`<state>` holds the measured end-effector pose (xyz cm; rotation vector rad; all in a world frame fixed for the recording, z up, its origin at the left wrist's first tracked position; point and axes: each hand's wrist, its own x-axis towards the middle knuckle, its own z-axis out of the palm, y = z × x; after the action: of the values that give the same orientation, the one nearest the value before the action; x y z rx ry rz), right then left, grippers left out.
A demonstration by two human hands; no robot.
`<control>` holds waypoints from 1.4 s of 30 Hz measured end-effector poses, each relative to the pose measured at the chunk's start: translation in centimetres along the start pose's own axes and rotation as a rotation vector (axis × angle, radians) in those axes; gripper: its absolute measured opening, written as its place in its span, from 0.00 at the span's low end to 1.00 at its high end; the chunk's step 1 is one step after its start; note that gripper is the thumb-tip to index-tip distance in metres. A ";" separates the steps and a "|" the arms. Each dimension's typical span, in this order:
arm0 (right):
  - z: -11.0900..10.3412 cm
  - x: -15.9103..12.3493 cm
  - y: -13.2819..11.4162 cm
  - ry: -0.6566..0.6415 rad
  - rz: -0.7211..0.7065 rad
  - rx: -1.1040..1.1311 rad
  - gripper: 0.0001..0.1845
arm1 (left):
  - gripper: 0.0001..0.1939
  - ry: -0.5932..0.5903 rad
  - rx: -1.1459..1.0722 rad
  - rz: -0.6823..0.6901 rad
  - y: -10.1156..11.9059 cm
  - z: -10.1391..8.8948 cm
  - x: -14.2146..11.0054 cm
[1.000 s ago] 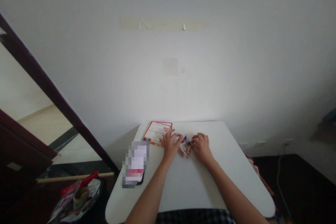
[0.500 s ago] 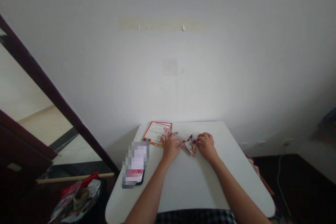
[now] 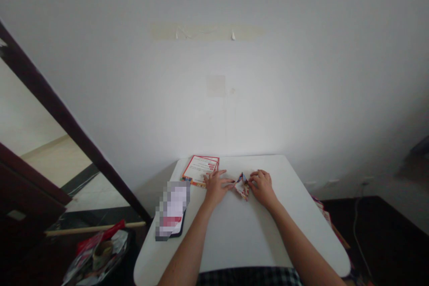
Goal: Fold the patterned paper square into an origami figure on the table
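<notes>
L hand and R hand both at a small folded paper piece, printed in mixed colours, roughly triangular w/ pointed corners, lying on the white surface betw. them, near the far edge.

Far left: dark wood frame, pale wooden rod below it, crumpled plastic bag w/ red part, low down off the surface. On the surface's left side, a pixelated flat item on something dark, too blurred to name. Beyond it, a printed card w/ red border, its near corner just by L hand.

L hand is open, fingers stretched out, tips at the paper's left corner; whether they pinch it, can't tell. R hand is half curled, fingers over the paper's right side, appears to have hold of it. Both forearms run in from the bottom of view, checked cloth at the near edge.

Right: printed papers at the surface's edge, white cable on the dark floor.
</notes>
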<state>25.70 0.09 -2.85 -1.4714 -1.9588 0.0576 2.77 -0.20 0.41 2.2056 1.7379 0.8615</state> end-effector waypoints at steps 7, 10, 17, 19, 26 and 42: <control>-0.1 -0.1 -0.2 -0.018 0.002 -0.006 0.07 | 0.07 -0.001 -0.018 -0.015 0.4 0.1 -0.2; 0.0 -0.1 -0.2 -0.029 -0.008 -0.002 0.07 | 0.07 0.003 -0.026 -0.008 0.4 0.3 -0.2; 0.0 -0.1 -0.4 -0.041 -0.073 -0.007 0.07 | 0.09 0.029 -0.031 -0.009 0.8 0.7 -0.4; 0.0 -0.2 -0.4 -0.039 -0.085 -0.004 0.06 | 0.10 0.039 -0.029 -0.002 1.0 0.9 -0.6; -0.1 -0.1 -0.6 -0.046 -0.103 0.005 0.06 | 0.12 0.060 0.026 0.018 1.4 1.2 -1.0; -0.5 -0.2 -1.2 -0.088 -0.074 0.005 0.05 | 0.15 0.035 0.078 -0.048 2.1 1.1 -0.9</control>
<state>24.96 -0.71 -2.06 -1.4131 -2.0801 0.0961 4.94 -1.47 0.25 2.1995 1.8635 0.8401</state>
